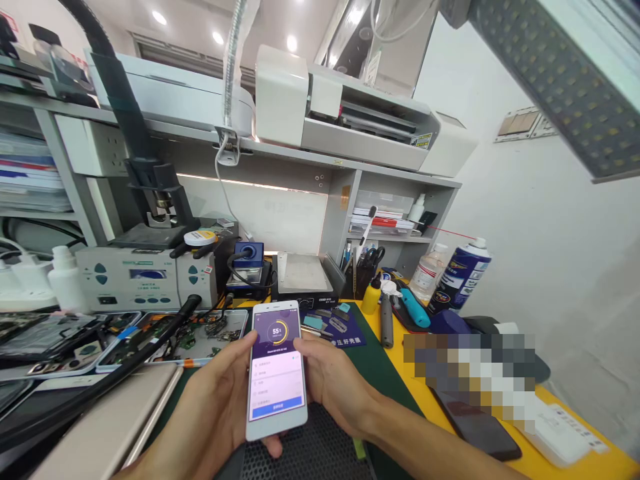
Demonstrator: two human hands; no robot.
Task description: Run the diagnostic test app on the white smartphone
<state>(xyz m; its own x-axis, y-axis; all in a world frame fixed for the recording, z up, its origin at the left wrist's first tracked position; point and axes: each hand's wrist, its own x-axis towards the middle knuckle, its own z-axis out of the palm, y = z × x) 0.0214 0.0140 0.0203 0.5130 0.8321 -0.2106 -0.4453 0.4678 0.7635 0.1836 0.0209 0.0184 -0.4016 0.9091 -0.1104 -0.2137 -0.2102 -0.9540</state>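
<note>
A white smartphone (277, 369) is held upright over the workbench, its screen lit with a purple panel reading 55% and a blue button at the bottom. My left hand (215, 407) cups it from the left and below, thumb lying along its left edge. My right hand (333, 383) grips its right edge, thumb resting on the screen near the middle. Both hands are closed round the phone.
A soldering station (145, 280) and trays of small parts (175, 333) sit at the left, a heating plate (305, 275) behind the phone. Bottles and a spray can (463, 273) stand right. A dark phone (477, 427) lies on the yellow mat. A gold tablet back (110, 427) lies lower left.
</note>
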